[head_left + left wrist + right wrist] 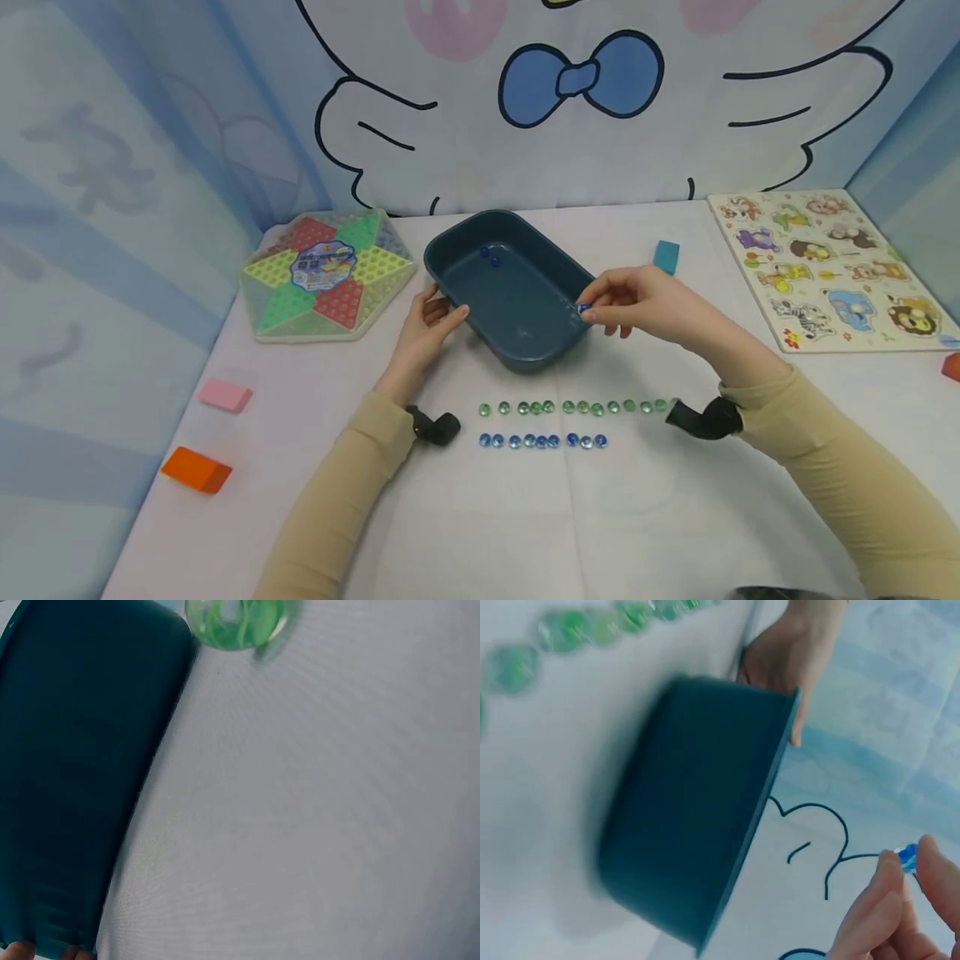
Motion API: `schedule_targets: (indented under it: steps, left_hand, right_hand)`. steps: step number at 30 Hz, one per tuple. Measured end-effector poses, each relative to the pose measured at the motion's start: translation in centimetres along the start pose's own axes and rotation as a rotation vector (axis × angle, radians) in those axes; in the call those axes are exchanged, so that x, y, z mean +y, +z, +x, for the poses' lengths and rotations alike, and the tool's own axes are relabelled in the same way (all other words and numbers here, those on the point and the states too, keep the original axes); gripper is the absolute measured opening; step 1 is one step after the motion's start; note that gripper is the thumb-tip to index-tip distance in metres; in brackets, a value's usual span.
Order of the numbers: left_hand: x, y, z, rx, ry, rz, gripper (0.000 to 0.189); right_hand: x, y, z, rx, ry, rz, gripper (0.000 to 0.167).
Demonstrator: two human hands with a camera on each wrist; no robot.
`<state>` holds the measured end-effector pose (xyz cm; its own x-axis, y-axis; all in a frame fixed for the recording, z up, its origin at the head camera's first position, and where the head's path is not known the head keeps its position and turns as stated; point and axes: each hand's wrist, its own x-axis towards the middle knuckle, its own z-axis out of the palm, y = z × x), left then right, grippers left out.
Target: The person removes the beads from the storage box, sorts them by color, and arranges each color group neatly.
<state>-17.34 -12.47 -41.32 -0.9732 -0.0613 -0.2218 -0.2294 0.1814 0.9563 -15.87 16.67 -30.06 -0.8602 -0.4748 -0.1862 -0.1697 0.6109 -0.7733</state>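
Note:
A dark teal plastic tub (pixel 517 333) is held at its left side by my left hand (pixel 422 337), thumb at the rim and fingers curled against the outer wall. Over the tub's right rim, my right hand (pixel 645 304) pinches a blue glass marble (pixel 907 858) between thumb and fingertips. Inside the tub lie two dark blue marbles (pixel 494 262) near the far left end. In front of the tub a row of green marbles (pixel 597 409) runs across the white cloth, and a shorter row of blue marbles (pixel 542 442) lies nearer to me.
A hexagonal Chinese checkers box (pixel 273 308) lies left of the tub. At the far right is a wooden animal puzzle board (pixel 825 275). Loose blocks lie about: teal (pixel 666 257), pink (pixel 225 395), orange (pixel 197 470) and a red one (pixel 952 367) at the right edge.

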Motion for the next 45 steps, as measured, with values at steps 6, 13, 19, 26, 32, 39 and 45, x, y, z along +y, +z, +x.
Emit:
schedule_targets:
  steps: [6, 13, 19, 26, 32, 39, 45]
  left_hand:
    - [-0.1, 0.4, -0.1, -0.011, -0.007, 0.012, 0.078]
    - [0.2, 0.4, 0.0, 0.005, -0.003, 0.002, 0.078]
    - [0.0, 0.1, 0.0, -0.008, -0.011, 0.009, 0.079]
    - [0.1, 0.2, 0.0, -0.001, -0.018, 0.002, 0.078]
    - [0.1, 0.2, 0.0, -0.016, -0.020, -0.001, 0.079]
    - [0.7, 0.1, -0.4, -0.024, -0.041, -0.032, 0.078]
    - [2.3, 0.2, -1.6, -0.035, -0.051, -0.040, 0.075]
  right_hand:
    - [2.8, 0.9, -3.3, -0.062, 0.042, 0.143, 0.030]
    - [5.9, 2.8, -5.9, -0.124, 0.108, 0.207, 0.031]
    - [7.2, 4.9, -7.0, -0.134, 0.167, 0.146, 0.030]
    - [7.2, 6.0, -7.4, -0.091, 0.168, 0.013, 0.020]
    - [7.3, 6.5, -7.3, -0.072, 0.170, -0.044, 0.016]
    - [7.2, 6.8, -7.2, -0.073, 0.173, -0.072, 0.015]
    - [7.1, 6.9, -7.2, -0.070, 0.163, -0.104, 0.015]
